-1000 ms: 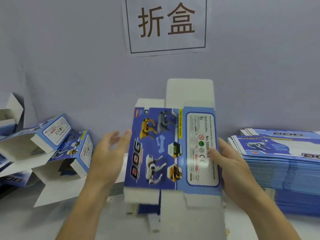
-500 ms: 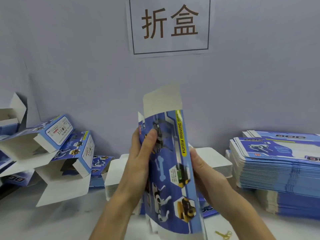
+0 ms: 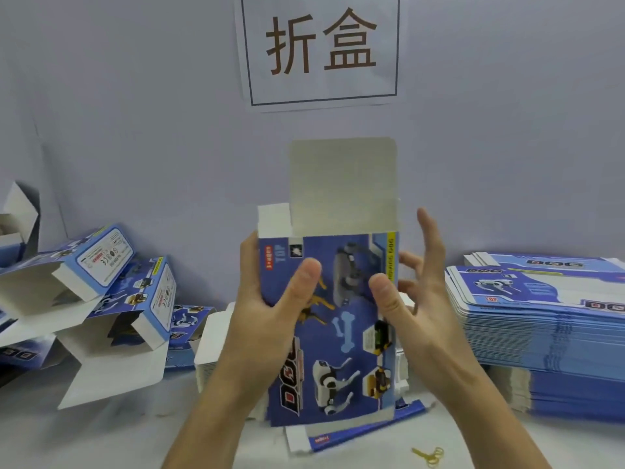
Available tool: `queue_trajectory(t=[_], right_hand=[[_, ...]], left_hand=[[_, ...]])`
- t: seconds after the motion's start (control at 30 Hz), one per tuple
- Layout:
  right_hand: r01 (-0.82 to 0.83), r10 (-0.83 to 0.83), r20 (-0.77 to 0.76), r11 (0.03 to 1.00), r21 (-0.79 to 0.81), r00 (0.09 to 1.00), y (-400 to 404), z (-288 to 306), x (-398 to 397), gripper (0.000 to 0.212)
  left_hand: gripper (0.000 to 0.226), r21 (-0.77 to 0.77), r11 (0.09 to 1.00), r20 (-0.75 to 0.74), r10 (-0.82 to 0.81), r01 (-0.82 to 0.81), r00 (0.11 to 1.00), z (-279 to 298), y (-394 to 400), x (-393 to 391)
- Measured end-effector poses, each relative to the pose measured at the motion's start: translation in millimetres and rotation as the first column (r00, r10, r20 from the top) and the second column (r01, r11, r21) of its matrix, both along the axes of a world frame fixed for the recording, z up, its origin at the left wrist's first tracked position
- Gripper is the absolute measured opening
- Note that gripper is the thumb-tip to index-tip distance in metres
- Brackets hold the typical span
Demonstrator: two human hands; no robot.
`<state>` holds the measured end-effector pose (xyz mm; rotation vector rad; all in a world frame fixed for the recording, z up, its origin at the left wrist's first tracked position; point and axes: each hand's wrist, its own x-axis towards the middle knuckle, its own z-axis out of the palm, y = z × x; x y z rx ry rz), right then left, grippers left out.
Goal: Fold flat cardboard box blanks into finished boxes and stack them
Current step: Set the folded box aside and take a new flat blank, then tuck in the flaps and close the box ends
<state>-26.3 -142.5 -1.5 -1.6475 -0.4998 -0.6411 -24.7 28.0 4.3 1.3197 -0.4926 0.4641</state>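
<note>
Leftmost, a heap of folded boxes lies tumbled on the white counter, white flaps hanging loose, against the grey wall. Behind the hands, a low pile of white-edged blanks lies flat. At centre, the box being folded stands upright, blue dog-printed face toward the camera, its white top flap raised and a bottom flap splayed onto the counter. The left hand grips its left edge, thumb pressed on the front, fingers curled behind. The right hand sits at the right edge: thumb on the printed face, fingers spread apart and straight beside the box, not clamped on it. Yellow rubber bands lie near the front edge. Rightmost, a tall stack of flat blanks rests on the counter. Above, a paper sign hangs on the wall.
</note>
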Motion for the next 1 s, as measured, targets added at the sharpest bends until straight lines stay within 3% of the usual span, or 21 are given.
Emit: queue_trajectory(t=[0.07,0.17,0.37,0.53,0.63,0.8,0.9,0.97,1.0], right_hand=[[0.013,-0.017,0.093,0.999,0.038,0.996,2,-1,4,0.093],[-0.063,0.054,0.221,0.998,0.032,0.974,10,-8,4,0.074],[-0.230,0.222,0.141,0.972,0.041,0.965,14,-7,5,0.070],[-0.281,0.268,0.113,0.952,0.124,0.957,11,3,3,0.050],[-0.243,0.232,0.075,0.943,0.226,0.970,14,7,2,0.059],[-0.080,0.096,-0.026,0.929,0.362,0.995,11,10,4,0.024],[-0.092,0.127,-0.071,0.926,0.367,0.989,9,9,4,0.008],[-0.123,0.165,-0.082,0.920,0.373,0.983,10,6,4,0.024],[-0.148,0.189,-0.082,0.920,0.363,0.979,9,5,3,0.040]], left_hand=[[0.060,-0.023,1.000,0.054,-0.003,0.004,0.999,3,-7,-4],[0.073,-0.011,0.993,0.132,0.115,-0.114,0.985,4,-11,-7],[0.047,-0.038,0.991,0.171,0.133,-0.129,0.976,1,-4,-1],[0.033,-0.048,0.997,0.169,0.065,-0.058,0.984,-7,-12,-1],[0.037,-0.080,0.997,0.113,0.016,-0.007,0.993,-9,-14,-2],[0.048,-0.023,1.000,0.055,0.005,-0.004,0.998,0,-15,-1],[0.032,0.005,1.000,0.032,0.015,-0.015,0.999,4,-13,-1],[0.021,-0.044,0.999,0.006,-0.008,0.008,1.000,5,-9,-3],[0.030,-0.079,0.997,-0.012,-0.028,0.027,1.000,5,-7,-3]])
